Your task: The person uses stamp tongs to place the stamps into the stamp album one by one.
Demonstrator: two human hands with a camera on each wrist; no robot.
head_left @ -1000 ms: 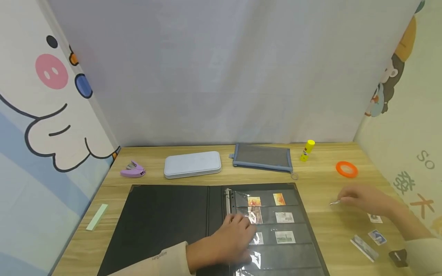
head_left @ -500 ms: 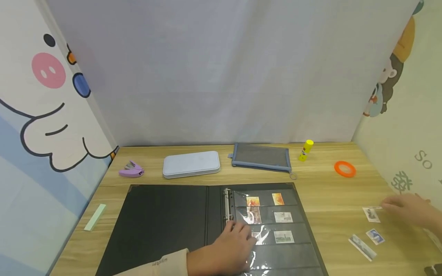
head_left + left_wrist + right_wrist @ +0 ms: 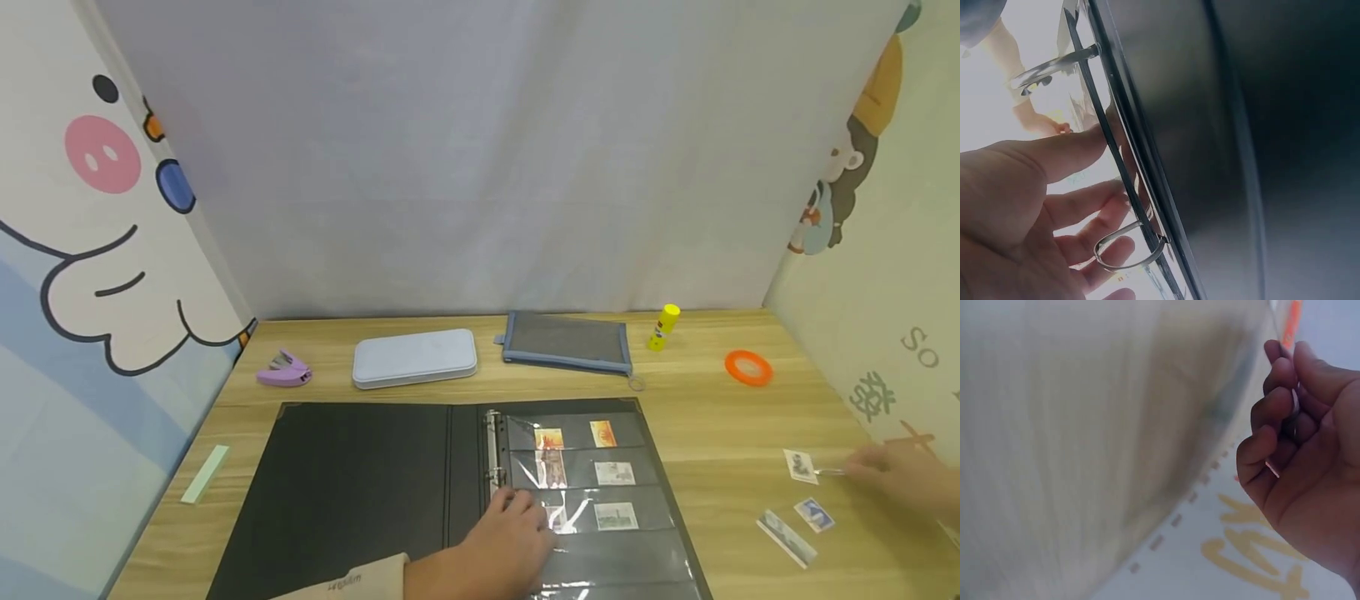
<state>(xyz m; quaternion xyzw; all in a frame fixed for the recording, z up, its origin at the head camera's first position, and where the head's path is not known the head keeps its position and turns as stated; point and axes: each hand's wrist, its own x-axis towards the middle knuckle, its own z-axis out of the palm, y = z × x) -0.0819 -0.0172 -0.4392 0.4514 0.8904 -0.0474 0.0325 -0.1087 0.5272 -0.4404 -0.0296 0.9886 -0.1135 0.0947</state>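
A black ring album lies spread on the table, its clear pocket page holding several stamps. My left hand rests on the page's inner edge, beside the metal rings; the left wrist view shows its fingers loosely bent near a ring. At the right, my right hand pinches slim metal tweezers. Their tip meets the edge of a loose stamp on the table. In the right wrist view the fingers curl around the tweezers, mostly hidden.
A blue stamp and a long grey stamp lie nearer me. Along the back are a purple stapler-like tool, a pale case, a mesh pouch, a yellow glue stick and an orange ring. A green strip lies left.
My right hand has moved from beside the album rightward to the loose stamps, bringing the tweezers' tip to one stamp's edge. The left hand stays on the page.
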